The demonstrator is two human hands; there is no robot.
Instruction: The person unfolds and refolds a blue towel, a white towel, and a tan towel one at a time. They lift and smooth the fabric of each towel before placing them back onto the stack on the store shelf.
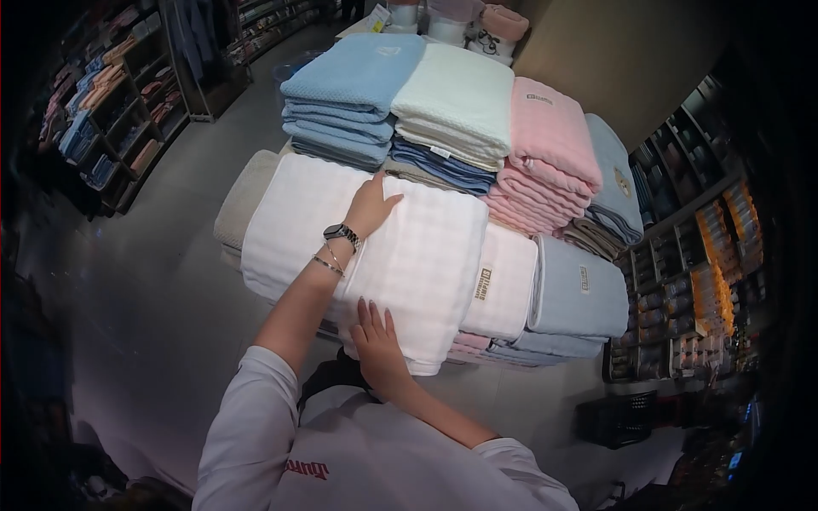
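Note:
A folded white towel (417, 264) lies in front of me on the display, its near end hanging over the front edge. My left hand (371, 211), with a dark watch and thin bracelets at the wrist, rests at its far left edge, thumb stretched to the right. Against the near part of the same towel, my right hand (379, 347) lies flat with its fingers spread. Another white folded towel (298, 213) sits directly to the left, meeting the first along a seam under my left forearm.
Behind stand stacks of blue towels (349, 81), cream towels (452, 102) and pink towels (554, 140). To the right lie a pale pink towel (503, 285) and a grey-blue towel (579, 285) with labels. A dark basket (618, 419) is on the floor; shelves (128, 111) line the left.

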